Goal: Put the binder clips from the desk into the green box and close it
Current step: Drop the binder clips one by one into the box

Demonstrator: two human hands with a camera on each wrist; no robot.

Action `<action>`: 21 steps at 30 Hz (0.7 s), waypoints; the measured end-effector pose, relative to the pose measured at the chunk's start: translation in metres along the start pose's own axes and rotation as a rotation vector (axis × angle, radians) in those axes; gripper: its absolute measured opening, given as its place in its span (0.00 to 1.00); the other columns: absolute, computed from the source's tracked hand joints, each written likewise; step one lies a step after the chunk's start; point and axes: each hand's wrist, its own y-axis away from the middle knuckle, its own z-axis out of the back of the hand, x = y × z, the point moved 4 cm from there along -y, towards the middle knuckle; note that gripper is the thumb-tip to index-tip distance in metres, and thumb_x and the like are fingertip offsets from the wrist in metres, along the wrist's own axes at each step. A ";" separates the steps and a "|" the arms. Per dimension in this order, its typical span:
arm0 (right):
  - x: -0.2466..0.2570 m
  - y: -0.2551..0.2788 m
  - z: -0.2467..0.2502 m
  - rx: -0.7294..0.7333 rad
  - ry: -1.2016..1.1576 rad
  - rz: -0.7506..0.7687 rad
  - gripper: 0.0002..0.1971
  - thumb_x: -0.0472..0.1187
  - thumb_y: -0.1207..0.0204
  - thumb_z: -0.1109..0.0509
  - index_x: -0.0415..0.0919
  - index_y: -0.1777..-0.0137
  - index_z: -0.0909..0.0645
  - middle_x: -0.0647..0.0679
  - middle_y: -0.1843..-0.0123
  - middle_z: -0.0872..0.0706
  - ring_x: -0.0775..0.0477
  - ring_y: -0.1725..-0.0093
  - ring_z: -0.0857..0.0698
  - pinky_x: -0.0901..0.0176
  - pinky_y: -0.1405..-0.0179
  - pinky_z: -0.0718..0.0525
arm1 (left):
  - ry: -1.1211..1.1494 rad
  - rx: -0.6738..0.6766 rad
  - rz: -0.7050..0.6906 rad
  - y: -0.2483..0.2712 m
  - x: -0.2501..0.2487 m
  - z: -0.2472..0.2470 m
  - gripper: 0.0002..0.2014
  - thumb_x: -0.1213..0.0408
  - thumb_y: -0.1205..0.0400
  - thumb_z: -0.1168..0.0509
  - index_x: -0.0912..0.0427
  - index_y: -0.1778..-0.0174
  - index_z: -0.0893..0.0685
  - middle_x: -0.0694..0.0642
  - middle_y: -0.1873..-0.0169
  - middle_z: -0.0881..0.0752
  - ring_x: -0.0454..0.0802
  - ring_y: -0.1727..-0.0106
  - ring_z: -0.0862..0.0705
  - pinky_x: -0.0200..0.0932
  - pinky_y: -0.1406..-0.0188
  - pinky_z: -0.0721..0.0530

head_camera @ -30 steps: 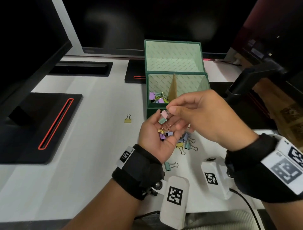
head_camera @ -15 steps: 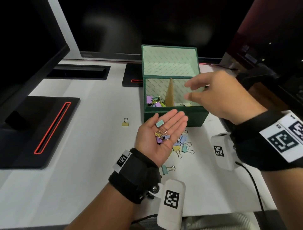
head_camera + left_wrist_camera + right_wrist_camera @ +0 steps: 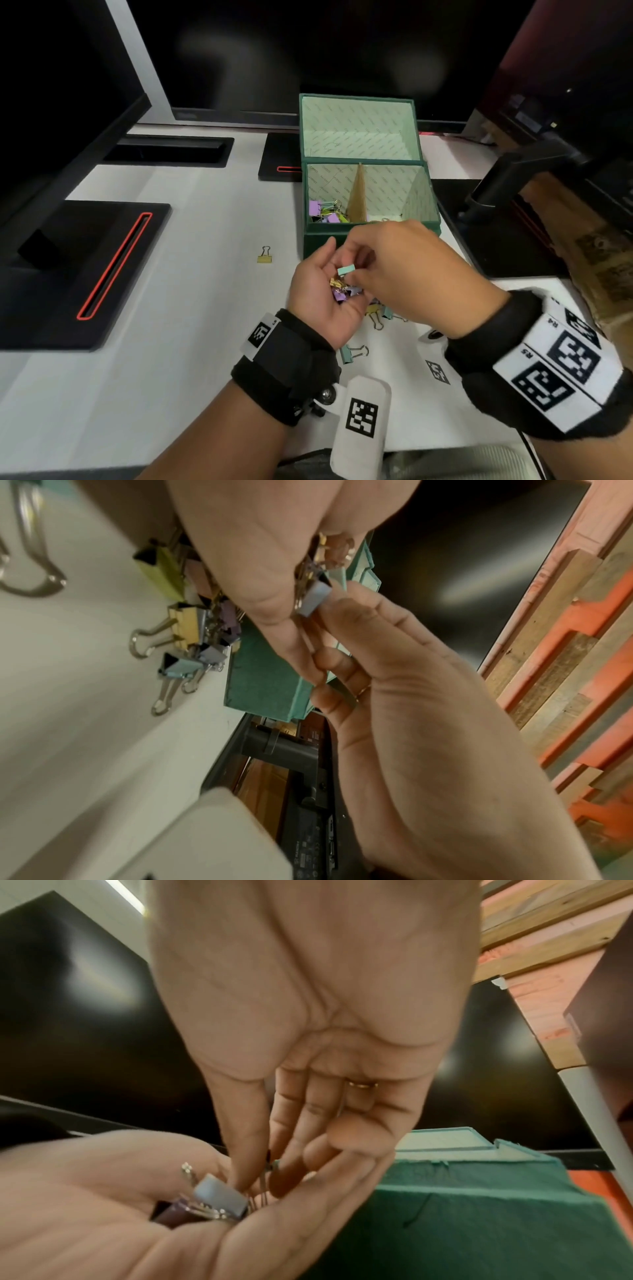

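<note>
The green box (image 3: 371, 236) stands open on the white desk, its lid (image 3: 356, 126) upright behind it. Several coloured binder clips (image 3: 325, 212) lie in its left compartment. My left hand (image 3: 322, 274) is palm up in front of the box and carries a few clips (image 3: 340, 291) on flat fingers. My right hand (image 3: 356, 270) reaches into that palm from the right. Its thumb and forefinger pinch a pale teal clip (image 3: 346, 270) (image 3: 221, 1195) by its wire handles. More clips (image 3: 185, 631) lie in a pile on the desk under both hands.
A yellow clip (image 3: 264, 257) lies alone on the desk left of the box, and a teal one (image 3: 352, 353) lies near my left wrist. Black monitor bases (image 3: 82, 274) sit at the left and behind. A dark monitor arm (image 3: 507, 181) stands to the right.
My right hand lifted a pink clip from the left palm, opened over the box, then came back down to the palm and pinched the teal clip. The left hand stayed in place.
</note>
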 end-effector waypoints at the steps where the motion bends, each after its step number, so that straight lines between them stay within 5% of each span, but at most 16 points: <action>1: 0.000 0.002 0.002 -0.001 -0.046 -0.008 0.05 0.43 0.29 0.24 0.54 0.58 0.17 0.58 0.62 0.13 0.54 0.61 0.13 0.51 0.58 0.12 | -0.004 0.015 -0.002 0.000 0.000 0.000 0.28 0.55 0.11 0.47 0.66 0.63 0.06 0.62 0.63 0.08 0.54 0.65 0.08 0.44 0.63 0.10; 5: -0.009 0.001 0.024 -0.174 -0.323 -0.051 0.07 0.39 0.25 0.25 0.54 0.56 0.14 0.57 0.64 0.11 0.60 0.67 0.12 0.64 0.64 0.12 | 0.032 0.026 -0.043 0.001 -0.002 -0.004 0.24 0.58 0.12 0.45 0.74 0.55 0.10 0.67 0.65 0.09 0.58 0.65 0.08 0.53 0.61 0.08; 8: -0.024 -0.009 0.047 -0.423 -0.387 -0.086 0.06 0.41 0.25 0.25 0.53 0.56 0.17 0.56 0.65 0.13 0.62 0.69 0.17 0.68 0.66 0.20 | 0.030 0.045 -0.033 0.004 -0.003 -0.006 0.25 0.58 0.11 0.47 0.78 0.48 0.13 0.74 0.50 0.10 0.65 0.50 0.09 0.58 0.48 0.11; 11: -0.037 -0.023 0.066 -0.557 -0.335 -0.142 0.04 0.43 0.26 0.24 0.50 0.58 0.18 0.56 0.66 0.13 0.61 0.67 0.17 0.78 0.69 0.25 | 0.035 0.057 -0.002 0.007 -0.004 -0.007 0.25 0.56 0.11 0.46 0.77 0.45 0.13 0.73 0.45 0.12 0.66 0.45 0.10 0.57 0.45 0.12; 16: -0.035 -0.030 0.059 -0.285 -0.089 -0.173 0.02 0.48 0.24 0.27 0.56 0.53 0.15 0.53 0.49 0.12 0.52 0.51 0.17 0.64 0.54 0.22 | 0.052 0.047 -0.003 0.006 -0.005 -0.007 0.26 0.56 0.11 0.46 0.77 0.45 0.13 0.73 0.46 0.11 0.66 0.45 0.10 0.58 0.46 0.11; 19: -0.009 -0.015 0.051 -0.161 -0.111 -0.070 0.02 0.46 0.24 0.27 0.55 0.55 0.13 0.61 0.57 0.12 0.63 0.61 0.16 0.79 0.66 0.24 | 0.037 0.005 -0.035 0.005 -0.006 -0.005 0.26 0.56 0.11 0.46 0.75 0.54 0.10 0.72 0.51 0.10 0.64 0.52 0.08 0.57 0.49 0.10; 21: 0.007 -0.004 0.037 0.002 -0.097 -0.019 0.03 0.45 0.26 0.25 0.55 0.56 0.11 0.60 0.61 0.11 0.64 0.62 0.14 0.72 0.61 0.15 | 0.019 0.004 -0.045 0.005 -0.005 -0.004 0.27 0.56 0.11 0.47 0.70 0.58 0.07 0.67 0.56 0.08 0.58 0.57 0.07 0.51 0.57 0.08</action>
